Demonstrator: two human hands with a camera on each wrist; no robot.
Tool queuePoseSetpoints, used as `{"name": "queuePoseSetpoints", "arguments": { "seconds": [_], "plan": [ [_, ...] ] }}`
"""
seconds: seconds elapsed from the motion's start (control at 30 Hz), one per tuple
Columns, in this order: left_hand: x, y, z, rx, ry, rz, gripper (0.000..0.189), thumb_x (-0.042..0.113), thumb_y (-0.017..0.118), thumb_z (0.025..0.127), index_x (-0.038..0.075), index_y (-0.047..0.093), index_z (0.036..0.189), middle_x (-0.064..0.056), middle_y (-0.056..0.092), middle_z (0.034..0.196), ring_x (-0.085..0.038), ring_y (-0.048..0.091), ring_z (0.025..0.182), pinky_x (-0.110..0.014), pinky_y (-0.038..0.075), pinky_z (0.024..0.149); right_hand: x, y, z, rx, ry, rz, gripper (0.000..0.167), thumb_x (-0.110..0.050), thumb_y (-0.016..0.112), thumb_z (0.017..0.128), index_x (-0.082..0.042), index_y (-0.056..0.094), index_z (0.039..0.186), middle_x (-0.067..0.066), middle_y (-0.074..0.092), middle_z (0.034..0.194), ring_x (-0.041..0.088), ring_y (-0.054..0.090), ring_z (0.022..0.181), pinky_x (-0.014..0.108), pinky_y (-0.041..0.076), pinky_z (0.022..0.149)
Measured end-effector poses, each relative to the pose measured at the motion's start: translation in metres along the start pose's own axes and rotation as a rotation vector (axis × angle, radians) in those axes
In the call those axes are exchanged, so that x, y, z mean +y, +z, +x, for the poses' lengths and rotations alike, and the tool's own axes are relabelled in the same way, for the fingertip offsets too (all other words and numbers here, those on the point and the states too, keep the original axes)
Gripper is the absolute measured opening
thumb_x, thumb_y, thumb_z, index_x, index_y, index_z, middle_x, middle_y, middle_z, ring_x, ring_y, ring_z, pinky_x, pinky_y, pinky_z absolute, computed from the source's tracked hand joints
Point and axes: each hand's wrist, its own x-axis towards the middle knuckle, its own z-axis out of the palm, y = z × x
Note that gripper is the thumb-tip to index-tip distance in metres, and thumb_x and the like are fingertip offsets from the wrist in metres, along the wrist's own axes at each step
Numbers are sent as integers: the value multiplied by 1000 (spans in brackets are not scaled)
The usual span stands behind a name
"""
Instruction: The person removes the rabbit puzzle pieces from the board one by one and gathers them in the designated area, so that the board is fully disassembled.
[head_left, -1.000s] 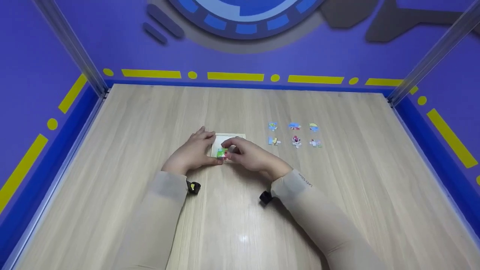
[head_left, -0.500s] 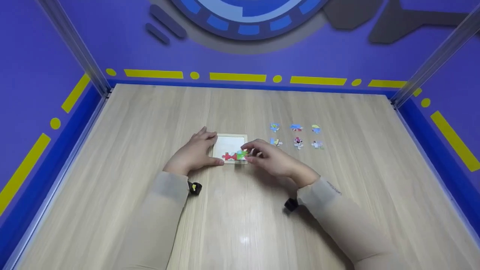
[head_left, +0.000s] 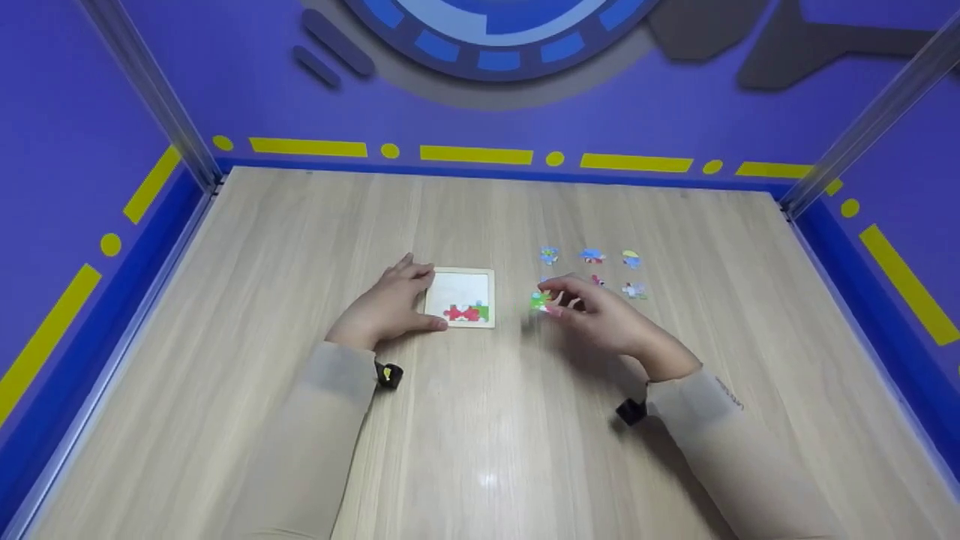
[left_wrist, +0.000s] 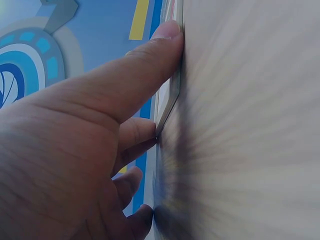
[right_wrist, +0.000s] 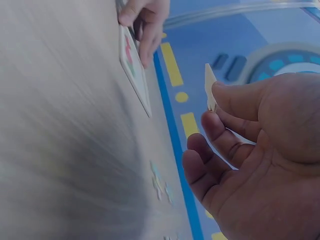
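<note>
My left hand (head_left: 386,306) rests at the left side of a square puzzle tray (head_left: 491,289) with a pale wooden rim. Its straight thumb (left_wrist: 160,55) lies along the near rim, and the fingers touch the tray's left side. Along the tray's near edge lie red puzzle pieces (head_left: 460,313) and a green one (head_left: 483,312) in the right corner. To the right of the tray, my right hand (head_left: 604,319) pinches a mostly green puzzle piece (head_left: 539,301) between thumb and fingertips, raised over the table. In the right wrist view this piece (right_wrist: 209,85) shows its pale unprinted side.
Several loose puzzle pieces (head_left: 592,256) lie in two rows to the right of the tray; the right hand partly covers the nearer row. Blue-purple wall panels (head_left: 480,127) enclose the wooden table (head_left: 337,217) at the back and sides.
My right hand has moved right, from above the tray to beside it, carrying the green piece. The tray's red and green pieces have come into view. My left hand stays at the tray.
</note>
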Motion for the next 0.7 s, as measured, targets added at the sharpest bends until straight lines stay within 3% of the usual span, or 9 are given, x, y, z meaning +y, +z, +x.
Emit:
{"name": "queuePoseSetpoints", "arguments": {
  "seconds": [0.4, 0.7],
  "plan": [
    [-1, 0, -1, 2, 24, -6, 105, 50, 89, 97, 2, 39, 175, -10, 33, 188, -37, 5, 181, -58, 12, 148, 14, -1, -8, 37, -45, -63, 41, -14, 67, 114, -9, 66, 155, 9, 71, 133, 26, 65, 120, 40, 55, 103],
    [-1, 0, 0, -6, 17, -1, 106, 52, 89, 97, 3, 37, 176, -9, 32, 188, -36, 3, 181, -56, 9, 148, 28, 6, -5, 0, -57, -198, 38, -8, 65, 114, -4, 66, 152, 15, 70, 137, 31, 68, 122, 52, 58, 106]
  ]
}}
